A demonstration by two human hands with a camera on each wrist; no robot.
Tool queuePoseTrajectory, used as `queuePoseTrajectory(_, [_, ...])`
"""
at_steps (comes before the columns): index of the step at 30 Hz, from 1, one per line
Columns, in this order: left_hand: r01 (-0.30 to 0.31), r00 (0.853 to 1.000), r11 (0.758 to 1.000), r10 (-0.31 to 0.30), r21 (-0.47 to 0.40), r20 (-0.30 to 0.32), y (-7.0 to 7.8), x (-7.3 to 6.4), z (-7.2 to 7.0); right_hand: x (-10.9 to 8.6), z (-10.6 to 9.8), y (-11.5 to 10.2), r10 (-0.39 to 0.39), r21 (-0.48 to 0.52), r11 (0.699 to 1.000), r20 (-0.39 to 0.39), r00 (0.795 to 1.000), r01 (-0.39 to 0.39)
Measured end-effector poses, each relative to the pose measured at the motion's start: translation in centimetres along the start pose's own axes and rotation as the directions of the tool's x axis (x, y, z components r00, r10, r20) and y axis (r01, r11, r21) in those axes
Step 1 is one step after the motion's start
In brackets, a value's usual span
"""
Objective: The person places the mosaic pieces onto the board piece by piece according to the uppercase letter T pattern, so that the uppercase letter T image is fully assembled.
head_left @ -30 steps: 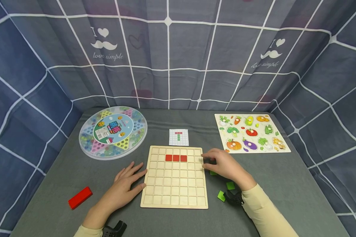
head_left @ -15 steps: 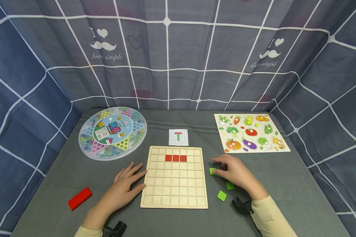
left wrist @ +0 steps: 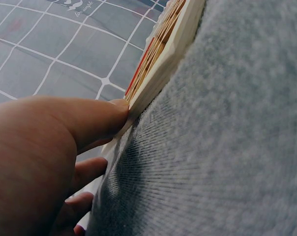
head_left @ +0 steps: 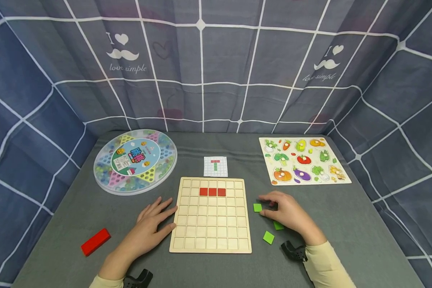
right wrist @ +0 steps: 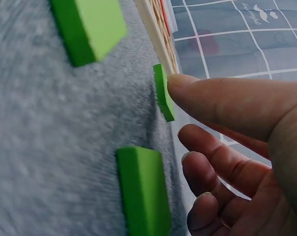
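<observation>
A wooden grid board [head_left: 210, 232] lies in the middle of the table, with three red square tiles [head_left: 212, 192] in a row near its far edge. My left hand [head_left: 147, 232] rests flat at its left side, fingers spread, thumb and index fingertips against the edge. To the right of the board lie three green square tiles [head_left: 269, 237]. My right hand [head_left: 289, 214] is over them, fingers bent loosely and thumb tip right at the green tile nearest the board [right wrist: 163, 96]. It grips nothing. Part of another green tile [head_left: 279, 226] is hidden under this hand.
Behind the board lies a small pattern card [head_left: 215, 167] with a red and green T. A round game box [head_left: 104, 178] stands back left, a vegetable puzzle board [head_left: 336, 168] back right. Near the left arm is a red block [head_left: 95, 242]. Checked curtains [head_left: 230, 56] enclose the table.
My right hand has drawn back from the board's right edge to the green tiles, uncovering some of them. The left hand stays in place.
</observation>
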State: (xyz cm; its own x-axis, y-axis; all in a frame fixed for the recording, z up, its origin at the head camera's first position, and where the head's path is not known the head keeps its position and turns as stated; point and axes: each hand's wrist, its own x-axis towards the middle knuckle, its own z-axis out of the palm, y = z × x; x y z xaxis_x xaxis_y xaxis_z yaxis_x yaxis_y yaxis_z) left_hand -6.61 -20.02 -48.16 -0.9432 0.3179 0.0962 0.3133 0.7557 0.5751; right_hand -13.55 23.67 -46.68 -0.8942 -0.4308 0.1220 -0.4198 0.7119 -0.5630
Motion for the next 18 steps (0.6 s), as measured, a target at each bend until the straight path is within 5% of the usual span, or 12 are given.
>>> queuePoseTrajectory(18, [-0.002, 1.0, 1.0, 0.002, 0.0, -0.004, -0.21, 0.08, 0.06, -0.03, 0.71, -0.05, 0.005, -0.05, 0.999, 0.021, 1.0, -0.004])
